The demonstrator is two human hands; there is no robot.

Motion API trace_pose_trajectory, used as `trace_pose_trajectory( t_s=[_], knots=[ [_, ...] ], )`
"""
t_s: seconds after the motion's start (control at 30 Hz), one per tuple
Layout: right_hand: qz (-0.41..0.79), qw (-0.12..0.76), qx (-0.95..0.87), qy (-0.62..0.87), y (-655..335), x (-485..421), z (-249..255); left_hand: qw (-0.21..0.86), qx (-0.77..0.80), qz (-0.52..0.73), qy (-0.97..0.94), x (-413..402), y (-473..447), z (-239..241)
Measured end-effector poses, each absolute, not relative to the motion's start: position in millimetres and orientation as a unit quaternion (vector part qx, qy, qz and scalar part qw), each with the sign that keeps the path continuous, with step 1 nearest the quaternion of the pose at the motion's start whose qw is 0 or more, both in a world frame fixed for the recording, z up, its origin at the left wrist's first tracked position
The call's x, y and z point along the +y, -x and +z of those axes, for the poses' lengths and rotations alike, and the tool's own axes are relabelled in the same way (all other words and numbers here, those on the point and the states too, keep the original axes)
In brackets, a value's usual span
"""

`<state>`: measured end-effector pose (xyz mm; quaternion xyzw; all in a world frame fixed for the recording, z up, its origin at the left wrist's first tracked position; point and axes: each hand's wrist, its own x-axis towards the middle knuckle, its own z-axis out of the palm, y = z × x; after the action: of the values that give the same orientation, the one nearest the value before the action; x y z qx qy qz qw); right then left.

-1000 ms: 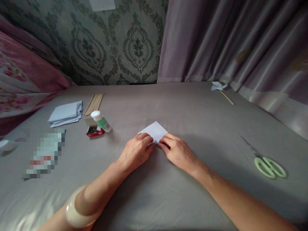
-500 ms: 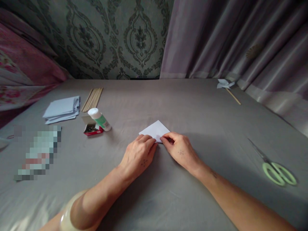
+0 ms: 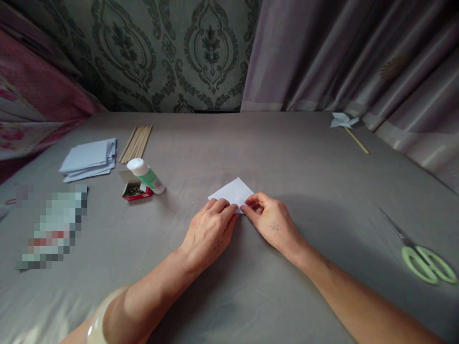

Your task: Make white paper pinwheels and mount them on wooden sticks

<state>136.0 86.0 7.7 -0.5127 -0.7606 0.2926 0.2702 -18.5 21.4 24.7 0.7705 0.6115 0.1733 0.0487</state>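
Note:
A white sheet of paper (image 3: 233, 191), its far corner pointing away from me, lies on the grey cloth between my hands. My left hand (image 3: 211, 224) covers its near left edge, with curled fingers pressing on the paper. At the near right edge, my right hand (image 3: 274, 222) pinches the paper between thumb and fingers. The near part of the sheet is partly hidden by my fingers, so I cannot tell how it is folded there.
On the left are a stack of white paper (image 3: 88, 160), thin wooden sticks (image 3: 136, 144), a glue stick (image 3: 147, 176) and an open red box (image 3: 136, 191) of small metal pieces. Scissors with green handles (image 3: 418, 258) lie right; a paper pinwheel (image 3: 344, 120) lies far right.
The view has shifted slightly. My right hand's fingers have moved a little along the paper's near edge, and both hands keep their hold on it.

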Motion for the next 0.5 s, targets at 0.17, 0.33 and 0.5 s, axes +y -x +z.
trace_pose_trajectory(
  t_s=[0.17, 0.33, 0.5],
  knots=[
    [0.305, 0.256, -0.749, 0.529, -135.4, 85.7, 11.2, 0.049, 0.611, 0.159, -0.774, 22.1, 16.6, 26.4],
    [0.324, 0.253, -0.745, 0.526, -135.7, 86.0, 10.0, 0.068, 0.619, 0.141, -0.769, 23.2, 15.3, 27.2],
    [0.338, 0.244, -0.738, 0.531, -135.5, 87.1, 10.6, 0.074, 0.627, 0.121, -0.766, 23.6, 14.1, 29.0]
  ],
)
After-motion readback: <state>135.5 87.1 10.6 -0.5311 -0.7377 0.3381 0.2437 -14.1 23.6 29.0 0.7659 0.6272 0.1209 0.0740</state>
